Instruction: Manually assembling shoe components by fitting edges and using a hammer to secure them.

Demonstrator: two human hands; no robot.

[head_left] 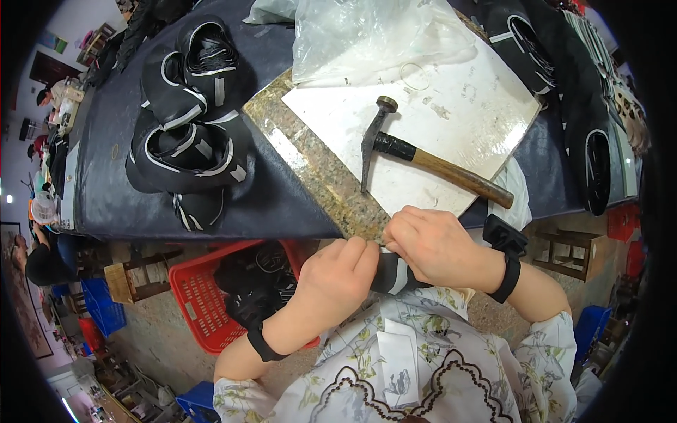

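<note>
My left hand [340,276] and my right hand [443,245] meet at the near corner of a speckled stone slab [326,163], fingers pinched close together. Between them is a black shoe upper [390,271] with pale grey trim; its lower part hangs below my fingers, and the pinched edge is mostly hidden. Beyond my hands lies a hammer [451,174] with a wooden handle and a dark metal head. It rests on a white board [331,106] that covers much of the slab. Each of my wrists wears a black band.
Stacked black shoe uppers [187,151] stand at the table's left, more [525,53] at the right. A clear plastic bag [374,35] covers the board's far side. Below the table edge are a red basket [197,310] of dark pieces and a wooden stool [575,250].
</note>
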